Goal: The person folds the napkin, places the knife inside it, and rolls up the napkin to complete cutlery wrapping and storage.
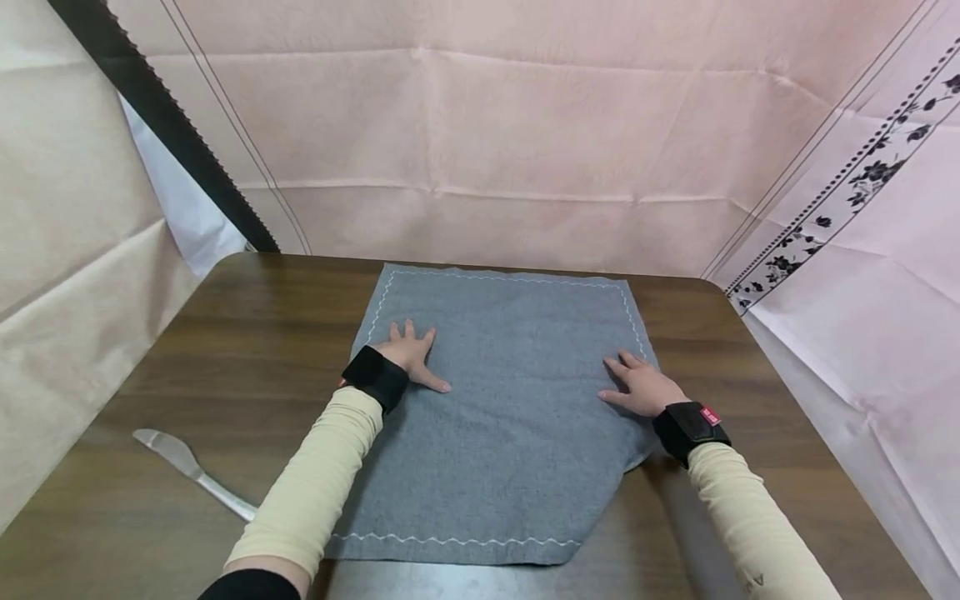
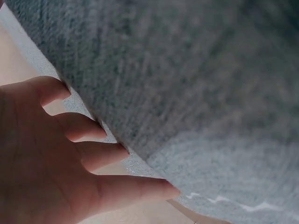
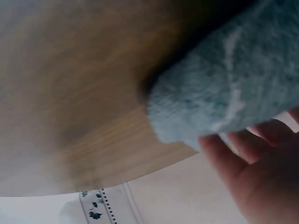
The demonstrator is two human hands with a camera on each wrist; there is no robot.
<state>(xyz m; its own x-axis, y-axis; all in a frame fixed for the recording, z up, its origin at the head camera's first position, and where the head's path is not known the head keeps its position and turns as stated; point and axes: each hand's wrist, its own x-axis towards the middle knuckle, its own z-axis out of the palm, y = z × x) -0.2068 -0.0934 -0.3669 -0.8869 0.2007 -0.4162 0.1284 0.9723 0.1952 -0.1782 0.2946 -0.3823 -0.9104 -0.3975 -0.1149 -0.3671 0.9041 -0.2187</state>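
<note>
"Where's the blue-grey cloth [image 1: 487,475]?"
"On the wooden table [image 1: 247,350], centre."
"Your grip?"
"My left hand [image 1: 407,354] lies spread on its left side, my right hand [image 1: 643,389] spread on its right. A knife [image 1: 180,458] lies near left."

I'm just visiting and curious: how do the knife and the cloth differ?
The knife is slim, shiny and silvery; the cloth is broad, dull grey-blue and stitched near its edges. The left hand and right hand rest on the cloth; neither touches the knife. Both things lie on the brown table.
</note>
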